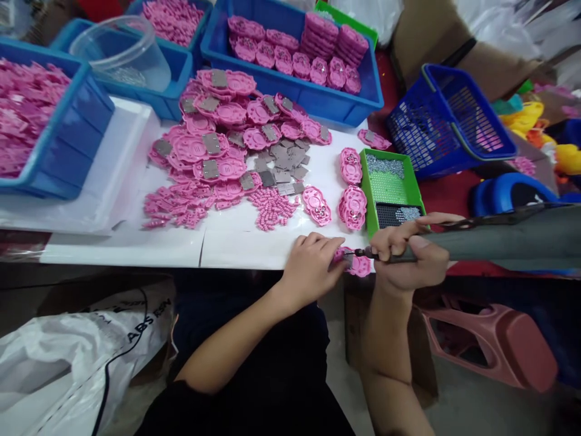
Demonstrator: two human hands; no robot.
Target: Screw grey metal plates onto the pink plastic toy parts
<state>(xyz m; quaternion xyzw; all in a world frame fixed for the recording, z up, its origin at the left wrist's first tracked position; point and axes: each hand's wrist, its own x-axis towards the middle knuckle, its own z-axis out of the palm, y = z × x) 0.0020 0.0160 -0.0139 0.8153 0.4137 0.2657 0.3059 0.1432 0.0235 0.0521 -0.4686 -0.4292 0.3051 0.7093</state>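
Note:
At the table's front edge, my left hand (315, 261) has its fingers closed on a pink plastic casing (361, 266) with a grey plate on it. My right hand (403, 254) is wrapped round a dark electric screwdriver (490, 239), held nearly level. The screwdriver's tip reaches the casing by my left fingertips; whether a screw sits under it is too small to tell. Just beyond lie more pink casings (316, 206) with shiny metal parts. A green tray (393, 181) of small screws stands near my right hand, with a black perforated plate (394, 215) inside.
A heap of pink casings with grey plates (213, 145), loose grey plates (285, 160) and small pink pieces (272, 209) cover the table's middle. Blue bins (290, 91) line the back and left. A blue basket (449, 121) stands right, a pink stool (508, 339) below.

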